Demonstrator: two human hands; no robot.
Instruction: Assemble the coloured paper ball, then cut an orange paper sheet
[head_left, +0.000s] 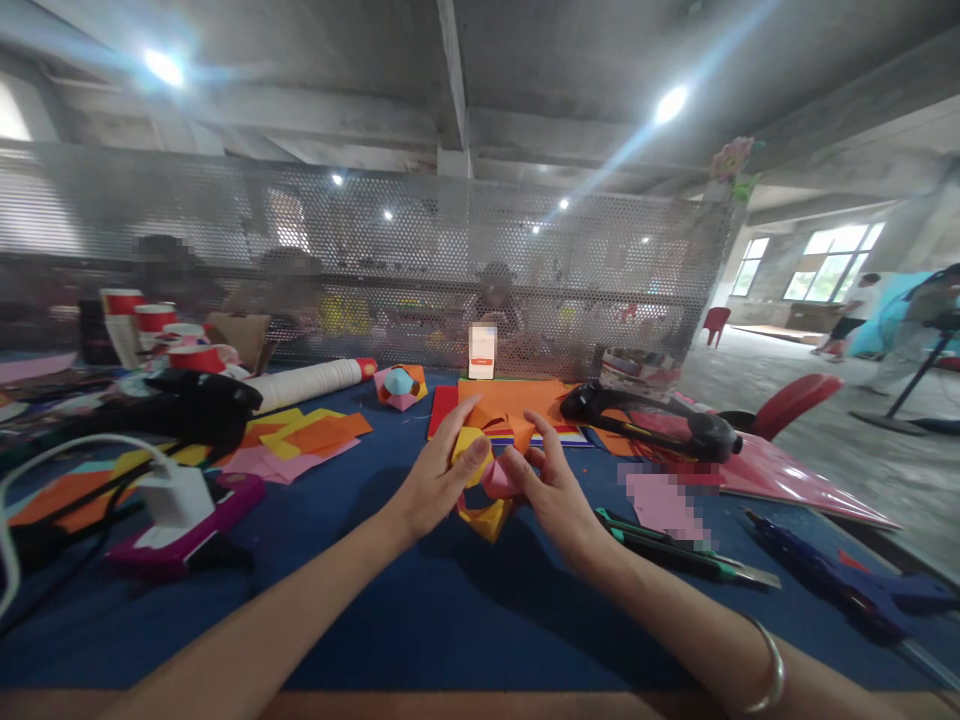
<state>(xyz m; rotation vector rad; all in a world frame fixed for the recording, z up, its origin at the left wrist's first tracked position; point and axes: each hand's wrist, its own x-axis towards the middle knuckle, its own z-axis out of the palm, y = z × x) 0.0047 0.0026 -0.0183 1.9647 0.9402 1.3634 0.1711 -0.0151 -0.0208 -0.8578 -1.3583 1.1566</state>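
Note:
Between my two hands, above the blue table cover, is a folded paper model [484, 518] in yellow, orange and pink. My left hand [442, 475] grips its yellow left side, thumb on top. On the other side my right hand [547, 480] pinches the pink and orange part, its thumb pressing near the middle. Fingers hide much of the model's shape. Just beyond it lies a stack of orange paper [517, 395] with a red sheet [442, 410] at its left. A finished-looking folded paper ball [401, 387] in blue, pink and orange sits farther left.
Right of my hands lie a green-black utility knife [675, 550] with its blade out, a blue glue gun [840, 580] and a pink folder [795, 480]. Leftward are loose paper sheets [300, 440], a purple power strip [187, 540] and paper cups [154, 318]. A phone [481, 365] stands ahead.

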